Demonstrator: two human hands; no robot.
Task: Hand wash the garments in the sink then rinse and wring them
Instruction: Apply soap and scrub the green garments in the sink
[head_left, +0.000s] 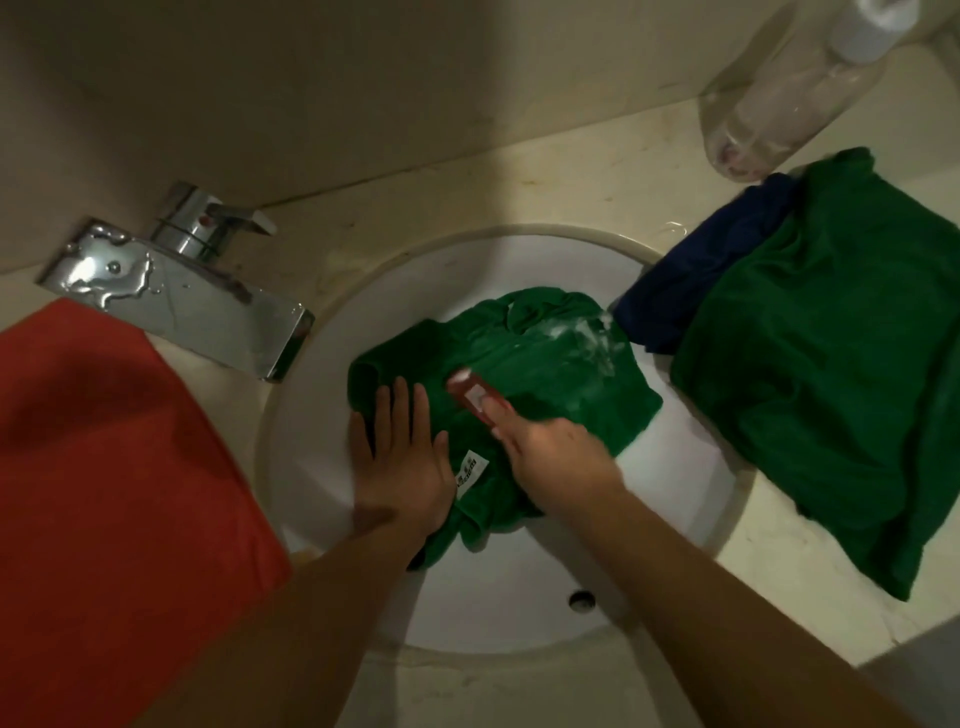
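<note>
A wet green garment (561, 364) lies bunched in the white sink (426, 270), with white suds on its upper right part and a white label near its lower middle. My left hand (402, 457) presses flat on the garment's left side, fingers straight. My right hand (545, 452) grips a red scrubbing brush (475, 392) whose head rests on the middle of the cloth. The brush's bristles are hidden beneath it.
A chrome tap (176, 291) juts over the sink's left rim. A red cloth (104, 493) covers the counter at left. On the right counter lie a second green garment (831, 374) and a dark blue one (696, 280). A clear plastic bottle (795, 88) lies behind them.
</note>
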